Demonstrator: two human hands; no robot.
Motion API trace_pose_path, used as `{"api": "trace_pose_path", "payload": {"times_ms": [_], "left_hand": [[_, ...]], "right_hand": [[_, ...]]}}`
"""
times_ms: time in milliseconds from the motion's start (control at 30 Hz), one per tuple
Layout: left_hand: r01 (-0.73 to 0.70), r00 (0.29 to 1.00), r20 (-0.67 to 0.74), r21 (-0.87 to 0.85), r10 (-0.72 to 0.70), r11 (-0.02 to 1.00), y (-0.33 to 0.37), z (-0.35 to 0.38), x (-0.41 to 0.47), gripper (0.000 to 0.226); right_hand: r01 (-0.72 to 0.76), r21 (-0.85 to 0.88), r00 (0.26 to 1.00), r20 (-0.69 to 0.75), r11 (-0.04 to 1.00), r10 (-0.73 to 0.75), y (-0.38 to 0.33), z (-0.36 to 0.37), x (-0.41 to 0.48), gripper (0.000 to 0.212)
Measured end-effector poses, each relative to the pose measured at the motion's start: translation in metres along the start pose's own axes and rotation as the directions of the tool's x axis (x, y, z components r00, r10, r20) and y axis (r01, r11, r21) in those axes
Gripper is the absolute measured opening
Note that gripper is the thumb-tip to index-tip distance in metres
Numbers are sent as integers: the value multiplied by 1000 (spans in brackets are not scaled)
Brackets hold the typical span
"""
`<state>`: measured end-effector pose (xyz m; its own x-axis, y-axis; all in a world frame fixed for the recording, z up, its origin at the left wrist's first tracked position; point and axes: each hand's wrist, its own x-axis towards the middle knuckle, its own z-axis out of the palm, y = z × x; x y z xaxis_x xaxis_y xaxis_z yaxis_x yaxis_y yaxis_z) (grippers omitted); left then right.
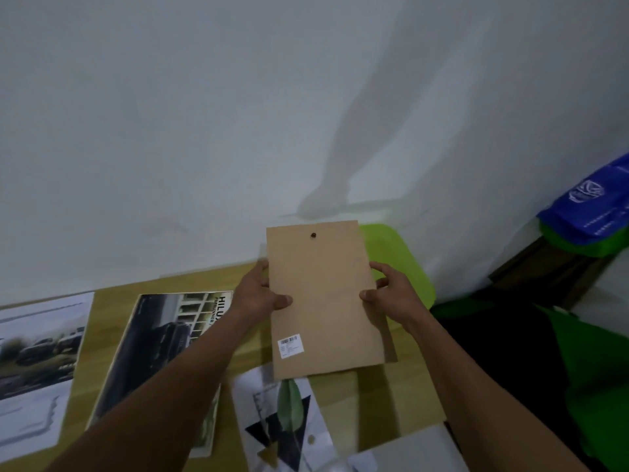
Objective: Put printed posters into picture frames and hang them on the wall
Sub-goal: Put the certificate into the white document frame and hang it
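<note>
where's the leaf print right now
In the head view the leaf print lies flat on the table, low and centre, just below the brown backing board held in both hands, right of the truck poster.

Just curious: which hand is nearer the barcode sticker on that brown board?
Left. The left hand grips the board's left edge, just above the sticker; the right hand holds the opposite edge.
</note>
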<state>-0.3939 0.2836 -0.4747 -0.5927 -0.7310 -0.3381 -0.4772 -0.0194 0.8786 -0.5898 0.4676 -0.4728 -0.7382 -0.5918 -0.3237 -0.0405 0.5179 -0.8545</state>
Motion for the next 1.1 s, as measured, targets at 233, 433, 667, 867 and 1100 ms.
{"api": "trace_pose_path", "payload": {"times_ms": [233,433,667,867,1100], "left_hand": [[40,998,-60,191,-29,981,-2,49,36,103],[59,992,-125,368,-13,928,3,64,46,84],[95,989,-147,487,-25,868,0,66,44,75],[105,990,-139,649,-18,754,-1,70,41,88],[82,995,-99,591,-29,802,-2,59,36,87]], "right_hand": [[37,-199,999,-21,979,-42,25,-15,47,70],[90,-369,988,-84,925,-129,26,-9,55,53],[139,-487,983,-35,862,-178,29,-13,53,40],[226,-625,971,86,748,-222,33,-10,45,36],[236,-592,969,87,771,-230,29,-9,42,23]]}}
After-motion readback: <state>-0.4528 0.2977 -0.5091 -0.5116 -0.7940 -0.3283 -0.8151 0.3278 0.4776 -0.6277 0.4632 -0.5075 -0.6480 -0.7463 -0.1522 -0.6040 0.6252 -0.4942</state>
